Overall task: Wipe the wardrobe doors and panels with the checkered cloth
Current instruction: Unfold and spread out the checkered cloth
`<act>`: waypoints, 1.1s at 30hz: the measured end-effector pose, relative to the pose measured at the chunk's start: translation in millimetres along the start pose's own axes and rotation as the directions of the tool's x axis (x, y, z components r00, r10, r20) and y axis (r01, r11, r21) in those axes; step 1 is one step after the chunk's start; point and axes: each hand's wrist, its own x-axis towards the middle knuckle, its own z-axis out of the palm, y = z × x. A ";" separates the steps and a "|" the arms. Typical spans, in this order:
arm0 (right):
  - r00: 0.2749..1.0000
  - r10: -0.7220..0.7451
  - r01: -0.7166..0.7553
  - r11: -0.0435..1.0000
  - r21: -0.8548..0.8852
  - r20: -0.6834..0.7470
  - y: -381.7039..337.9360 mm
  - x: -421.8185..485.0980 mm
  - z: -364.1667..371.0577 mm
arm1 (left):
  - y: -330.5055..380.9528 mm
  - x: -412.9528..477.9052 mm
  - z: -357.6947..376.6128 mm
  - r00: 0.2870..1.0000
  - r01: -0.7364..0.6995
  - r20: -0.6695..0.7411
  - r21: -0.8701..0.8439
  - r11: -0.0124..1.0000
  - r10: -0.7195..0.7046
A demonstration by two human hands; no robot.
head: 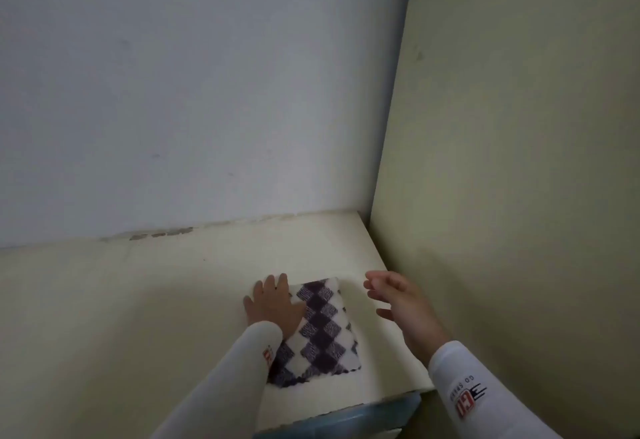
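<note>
The checkered cloth (320,331) is a thick, nubbly rectangle of dark purple and white diamonds, folded flat, with a fuzzy fringe along its near edge. It lies on the cream, matte top panel (138,300) of the wardrobe, towards the right end and near the front edge, which carries a pale blue trim (381,411). The left hand (272,303) presses flat on the cloth's far left corner, fingers spread and the grip apart, palm down on the fabric. The right hand (398,303) hovers just beside the cloth's right edge, fingers loosely spread, holding nothing; it looks clear of the panel, though motion blur makes that hard to judge. Both arms wear smooth white sleeves (485,393) with a red printed logo. A tall yellowish side panel (519,161) rises at the right end, meeting a blue-grey wall (190,92) behind, where paint flakes along the joint.
</note>
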 end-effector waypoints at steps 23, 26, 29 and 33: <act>0.999 -0.022 0.025 0.998 0.066 -0.045 -11.0 -16.6 15.4 | 25.5 -56.0 -47.0 0.963 -0.271 -0.175 -0.644 0.715 0.207; 0.997 -0.057 0.061 0.996 0.068 -0.056 -17.3 -28.9 13.3 | 38.4 -85.1 -65.8 0.950 -0.313 -0.236 -0.738 0.598 0.206; 0.998 -0.045 0.047 0.997 0.056 -0.032 -22.7 -45.4 7.3 | 51.4 -119.5 -85.2 0.942 -0.333 -0.260 -0.803 0.494 0.213; 0.996 -0.050 0.039 0.989 0.139 0.072 -36.5 -72.9 -1.5 | 65.7 -159.5 -99.6 0.935 -0.348 -0.273 -0.838 0.420 0.228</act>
